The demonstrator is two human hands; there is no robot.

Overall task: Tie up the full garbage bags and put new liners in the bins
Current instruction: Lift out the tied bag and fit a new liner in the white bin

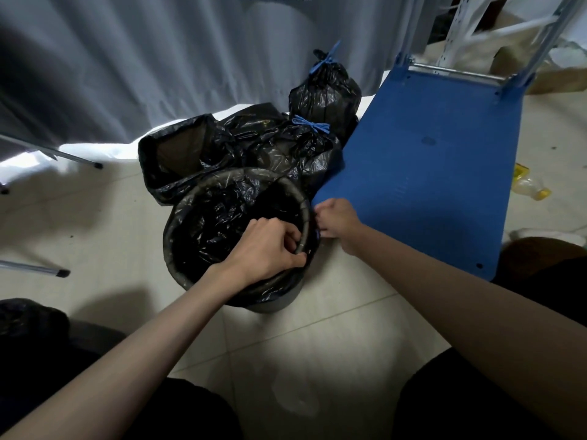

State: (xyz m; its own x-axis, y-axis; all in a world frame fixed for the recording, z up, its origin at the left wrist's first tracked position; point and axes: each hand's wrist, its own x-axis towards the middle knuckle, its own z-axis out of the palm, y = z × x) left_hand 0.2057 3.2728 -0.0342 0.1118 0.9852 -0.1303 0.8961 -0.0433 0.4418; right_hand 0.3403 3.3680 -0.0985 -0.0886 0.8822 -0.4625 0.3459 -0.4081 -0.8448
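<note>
A round grey bin point(273, 304) stands on the floor in front of me, lined with a black liner point(216, 223) folded over its rim. My left hand point(270, 246) grips the rim and liner at the bin's right side. Just outside that rim, my right hand point(336, 222) pinches the liner's blue drawstring. Behind the bin lie two tied black bags with blue drawstring bows, one near point(305, 150) and one further back point(324, 93). Another open black bag point(178, 154) sits at the back left.
A blue platform trolley point(422, 160) lies right of the bin, its metal handle point(457, 74) at the far end. A grey curtain point(143, 58) hangs behind. Metal stand legs point(79, 160) reach in from the left. A plastic bottle point(530, 185) lies on the floor at right.
</note>
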